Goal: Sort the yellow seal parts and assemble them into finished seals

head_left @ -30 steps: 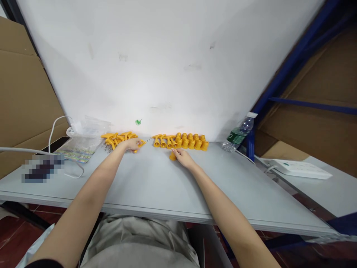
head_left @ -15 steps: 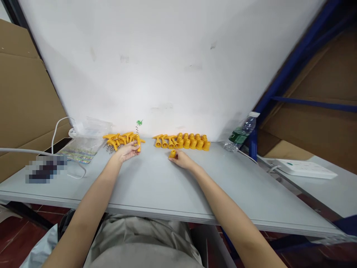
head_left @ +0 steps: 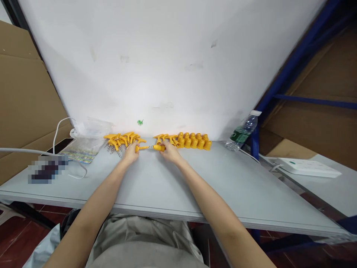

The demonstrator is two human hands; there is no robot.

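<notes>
The left hand (head_left: 131, 152) is now holding the yellow screw (head_left: 143, 147) almost level, and the metal spiral is pointing to three o'clock, no longer upward as half a second ago. The right hand (head_left: 170, 150) is no longer keeping its cap (head_left: 158, 147) low on the table (head_left: 167, 186); it is holding it on its side, at nine o'clock of the fingers. So both hands are coming nearer to each other, and the two parts are lying nearly in one line between them. I am judging that the work is now at aligning, the parts not yet being joined. The spiral's tip is ending just beside the cap, but I cannot tell if it is touching.

The left fingers are pinching the screw by its handle end. The right fingers are pinching the cap on its three o'clock side; how each finger is placing itself, I cannot tell.

The pile (head_left: 120, 140) of other screws is lying at eleven o'clock of the left hand. Just beyond the right hand, at twelve o'clock, joined pieces (head_left: 173, 138) are resting, and loose caps (head_left: 194, 143) are standing in rows toward two o'clock. Well apart, also toward two o'clock, a bottle (head_left: 242, 133) is leaning.
</notes>
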